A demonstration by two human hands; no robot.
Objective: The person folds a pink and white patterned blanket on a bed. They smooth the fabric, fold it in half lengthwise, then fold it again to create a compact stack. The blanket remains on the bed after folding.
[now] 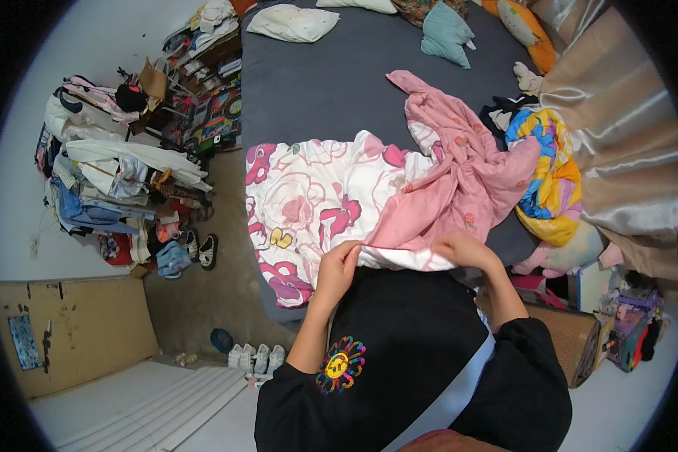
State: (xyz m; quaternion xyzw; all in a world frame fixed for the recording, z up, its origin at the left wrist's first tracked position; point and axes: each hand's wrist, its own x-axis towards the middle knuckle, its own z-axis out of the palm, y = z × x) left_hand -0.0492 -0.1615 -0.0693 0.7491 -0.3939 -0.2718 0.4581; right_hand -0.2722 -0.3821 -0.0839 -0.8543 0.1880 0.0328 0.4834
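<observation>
A white duvet cover (299,206) printed with pink and purple cartoon figures lies rumpled across the near part of the bed. Bunched over its right side is a pink quilted cloth (457,186) with small strawberry motifs. At the near edge, my left hand (342,263) pinches the hem where pink and white fabric meet. My right hand (463,250) grips the same hem further right, its fingertips partly hidden in the cloth. Between the two hands the edge is stretched nearly straight, close to my body.
The bed (316,85) has a dark grey sheet. Pillows (292,24) and a teal cushion (446,35) lie at its far end. A bundled yellow-and-blue cloth (548,175) rests by the satin curtain (621,135). A loaded clothes rack (107,164) stands left; a wicker box (559,339) sits right.
</observation>
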